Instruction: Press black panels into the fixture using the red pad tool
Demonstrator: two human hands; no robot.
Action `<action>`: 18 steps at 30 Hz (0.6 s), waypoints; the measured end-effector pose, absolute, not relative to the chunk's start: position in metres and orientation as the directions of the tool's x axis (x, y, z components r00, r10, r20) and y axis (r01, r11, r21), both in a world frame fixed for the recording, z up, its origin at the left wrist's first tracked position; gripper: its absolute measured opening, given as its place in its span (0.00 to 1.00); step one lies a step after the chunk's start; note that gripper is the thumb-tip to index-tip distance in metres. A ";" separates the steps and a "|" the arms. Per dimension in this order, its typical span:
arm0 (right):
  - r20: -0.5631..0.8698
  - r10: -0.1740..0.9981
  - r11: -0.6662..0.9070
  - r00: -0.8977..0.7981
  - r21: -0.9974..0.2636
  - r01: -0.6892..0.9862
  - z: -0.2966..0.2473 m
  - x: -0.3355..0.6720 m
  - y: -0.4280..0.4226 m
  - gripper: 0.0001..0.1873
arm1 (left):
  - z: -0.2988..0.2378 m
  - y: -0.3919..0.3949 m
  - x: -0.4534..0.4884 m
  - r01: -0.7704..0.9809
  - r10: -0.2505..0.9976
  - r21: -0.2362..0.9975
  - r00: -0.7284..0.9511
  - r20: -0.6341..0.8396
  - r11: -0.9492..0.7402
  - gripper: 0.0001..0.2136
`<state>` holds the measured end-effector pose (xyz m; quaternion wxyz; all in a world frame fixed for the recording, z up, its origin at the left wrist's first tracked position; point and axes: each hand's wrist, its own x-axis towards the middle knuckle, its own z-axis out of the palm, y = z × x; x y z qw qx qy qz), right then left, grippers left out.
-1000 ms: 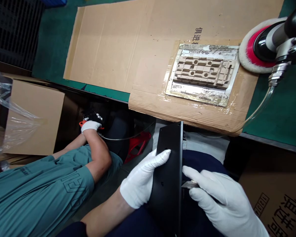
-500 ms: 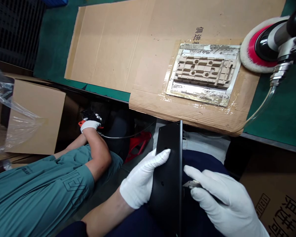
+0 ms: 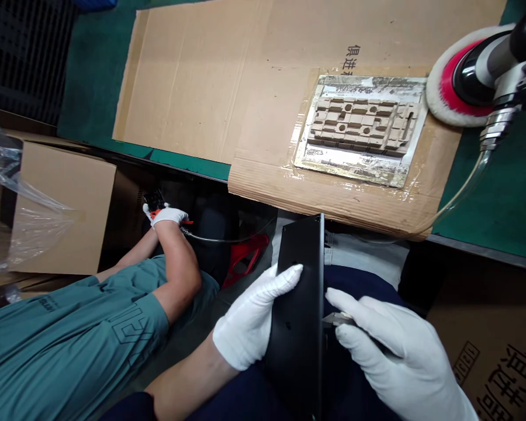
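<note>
From my head camera, I look down on my left grip (image 3: 254,318), closed on a black metal panel (image 3: 296,333). The panel stands on edge in front of my dark trousers, its top corner just short of the counter (image 3: 495,199). My right grip (image 3: 397,362) is closed on a small steel blade (image 3: 335,318), right at the panel's edge. Too much pressure could make the blade skip off that edge, scratching the black finish or catching my gloved fingers. If my left grip loosened, the panel could slide. On the counter, a cardboard sheet (image 3: 193,82) lies beside a wool-padded polisher (image 3: 458,76) and a metal plate (image 3: 359,166) carrying a tan block. Nearby, a co-worker's gloved hand (image 3: 169,216) holds an orange-handled tool (image 3: 154,202).
</note>
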<state>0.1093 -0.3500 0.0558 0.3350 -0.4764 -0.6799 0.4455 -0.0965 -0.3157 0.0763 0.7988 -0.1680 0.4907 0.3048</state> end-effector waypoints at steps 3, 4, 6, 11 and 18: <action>0.035 0.945 0.153 -0.326 -0.926 0.344 0.056 0.110 -0.350 0.16 | 0.077 -0.316 -0.096 -0.648 0.330 0.053 0.313 -0.891 0.759 0.09; 0.032 0.944 0.151 -0.327 -0.927 0.343 0.056 0.110 -0.350 0.16 | 0.077 -0.316 -0.096 -0.646 0.328 0.056 0.310 -0.892 0.761 0.09; 0.024 0.946 0.141 -0.325 -0.930 0.339 0.056 0.110 -0.350 0.16 | 0.077 -0.315 -0.096 -0.644 0.319 0.047 0.313 -0.894 0.764 0.09; 0.018 0.950 0.128 -0.313 -0.933 0.335 0.056 0.109 -0.350 0.17 | 0.077 -0.316 -0.097 -0.647 0.313 0.027 0.331 -0.891 0.762 0.09; 0.028 0.940 0.153 -0.341 -0.926 0.346 0.054 0.112 -0.353 0.16 | 0.076 -0.317 -0.097 -0.638 0.323 0.046 0.326 -0.888 0.769 0.10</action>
